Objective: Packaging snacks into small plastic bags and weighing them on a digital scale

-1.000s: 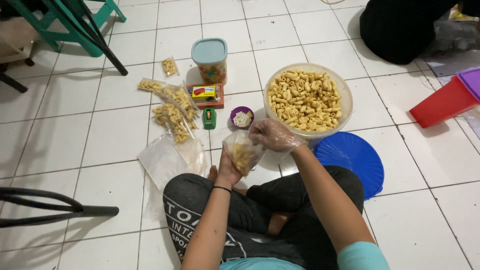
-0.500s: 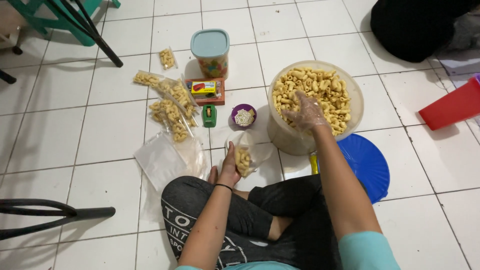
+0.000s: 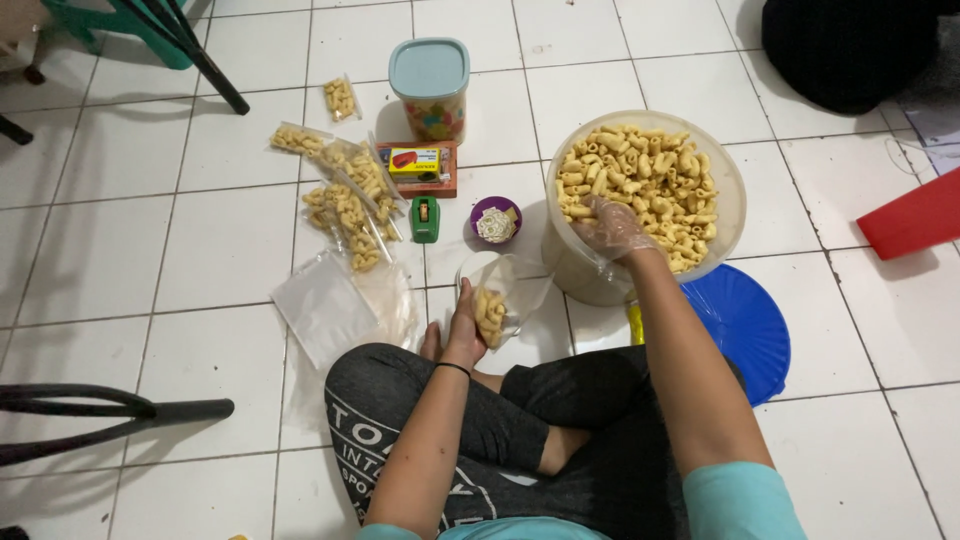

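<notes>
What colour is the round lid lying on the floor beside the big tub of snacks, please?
Blue; the round lid shows clearly in the head view, right of the tub.

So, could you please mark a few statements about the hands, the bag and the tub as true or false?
1. The right hand, in a clear glove, is in the tub of snacks. True.
2. The left hand holds a clear plastic bag with some snacks in it. True.
3. The blue lid covers the tub. False: it lies on the floor beside the tub.
4. The small purple bowl stands inside the tub. False: it stands on the floor, left of the tub.
5. The lidded jar is open. False: its pale lid is on.
</notes>
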